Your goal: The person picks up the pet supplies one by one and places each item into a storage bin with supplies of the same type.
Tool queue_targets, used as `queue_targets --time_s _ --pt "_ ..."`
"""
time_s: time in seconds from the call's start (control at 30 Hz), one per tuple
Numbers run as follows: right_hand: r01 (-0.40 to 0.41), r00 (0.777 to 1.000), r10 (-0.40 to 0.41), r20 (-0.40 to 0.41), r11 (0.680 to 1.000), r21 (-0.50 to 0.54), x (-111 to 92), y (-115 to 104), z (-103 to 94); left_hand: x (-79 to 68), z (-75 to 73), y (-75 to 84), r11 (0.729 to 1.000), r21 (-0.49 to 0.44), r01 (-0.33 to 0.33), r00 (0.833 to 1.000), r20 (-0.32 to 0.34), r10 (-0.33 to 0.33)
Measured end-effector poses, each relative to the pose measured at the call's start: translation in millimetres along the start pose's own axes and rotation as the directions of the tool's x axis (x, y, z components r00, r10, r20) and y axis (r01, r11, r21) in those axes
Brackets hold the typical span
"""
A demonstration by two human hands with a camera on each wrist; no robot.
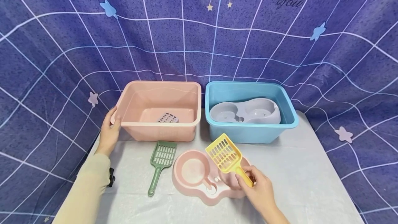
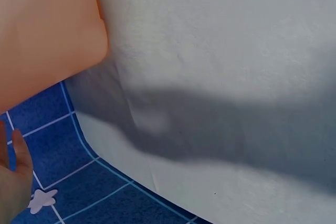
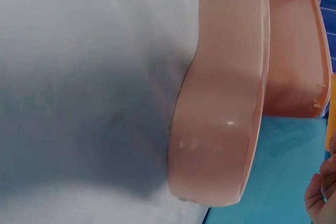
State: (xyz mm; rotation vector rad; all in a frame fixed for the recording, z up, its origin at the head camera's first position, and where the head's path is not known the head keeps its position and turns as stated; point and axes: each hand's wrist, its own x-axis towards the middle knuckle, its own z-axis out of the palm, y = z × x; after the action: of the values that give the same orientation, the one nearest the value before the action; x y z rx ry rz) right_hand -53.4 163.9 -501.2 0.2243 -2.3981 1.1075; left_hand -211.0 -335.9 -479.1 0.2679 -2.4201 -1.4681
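My right hand (image 1: pixel 259 189) holds a yellow slotted litter scoop (image 1: pixel 224 153) by its handle, above a pink double pet bowl (image 1: pixel 191 170). My left hand (image 1: pixel 109 136) grips the front left corner of a pink litter box (image 1: pixel 161 132), thumb at the front and fingers along the side rim. Inside that box lies a grey slotted scoop (image 1: pixel 168 118), its handle hidden by the front wall. A green slotted litter scoop (image 1: pixel 161 158) lies on the table between the pink box and the pink bowl. The right wrist view shows the pink bowl (image 3: pixel 226 93) from the side.
A blue litter box (image 1: pixel 248 134) stands right of the pink one, with a grey double pet bowl (image 1: pixel 245 111) inside. Both boxes stand near a purple patterned curtain (image 1: pixel 199 37) behind the white-covered table (image 1: pixel 298 175).
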Motion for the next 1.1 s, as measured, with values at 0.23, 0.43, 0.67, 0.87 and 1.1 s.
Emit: queue_targets --time_s 0.23,0.43,0.67,0.87,1.1 --pt "0.006 0.999 -0.007 0.044 1.0 0.027 3.6 -7.9 8.0 -0.5 -2.1 2.0 0.999 0.029 0.028 1.0 -0.006 -0.028" --pt "0.058 0.998 -0.059 0.038 0.998 0.033 6.6 -14.1 13.1 -0.9 -2.5 4.4 0.999 0.041 0.033 0.999 -0.009 -0.033" --pt "0.078 0.994 -0.079 0.073 0.997 0.023 7.4 -17.6 18.5 -0.4 -1.7 4.2 0.998 0.013 0.055 0.998 -0.012 -0.055" --pt "0.096 0.99 -0.102 0.094 0.993 0.064 9.5 -22.7 23.8 0.5 -1.4 2.0 0.999 0.024 0.049 0.999 -0.023 -0.049" --pt "0.123 0.987 -0.131 0.09 0.988 0.091 15.1 -28.7 31.7 1.3 -1.8 -0.4 0.998 0.015 0.06 0.998 -0.025 -0.059"
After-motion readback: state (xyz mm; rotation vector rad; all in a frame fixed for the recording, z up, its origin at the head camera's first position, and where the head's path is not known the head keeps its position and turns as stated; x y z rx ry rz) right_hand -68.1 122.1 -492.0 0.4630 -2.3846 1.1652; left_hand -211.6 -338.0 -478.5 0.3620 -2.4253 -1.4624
